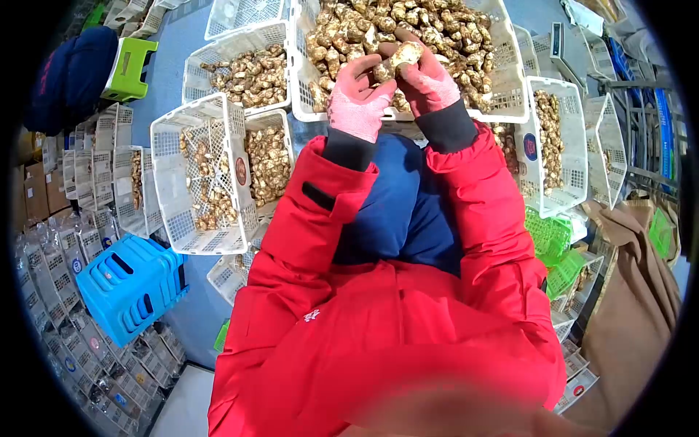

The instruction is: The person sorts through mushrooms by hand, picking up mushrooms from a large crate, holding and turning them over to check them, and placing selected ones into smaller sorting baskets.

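Both hands wear pink gloves with brownish fingers and are raised over a large white crate (518,87) full of knobbly brown and cream roots (451,36). My right hand (426,76) holds a pale, cream-coloured root (408,54) between its thumb and fingers. Close beside it, my left hand (362,95) has its fingers curled round a smaller brown root (382,71), near the fingertips of my right hand. The two roots lie side by side, and whether they are joined cannot be made out.
White crates of roots stand at the left (237,160) and right (575,146). A blue plastic stool (131,284) is at lower left, a green stool (132,69) at upper left. Green baskets (546,233) and brown cloth (633,291) lie at right.
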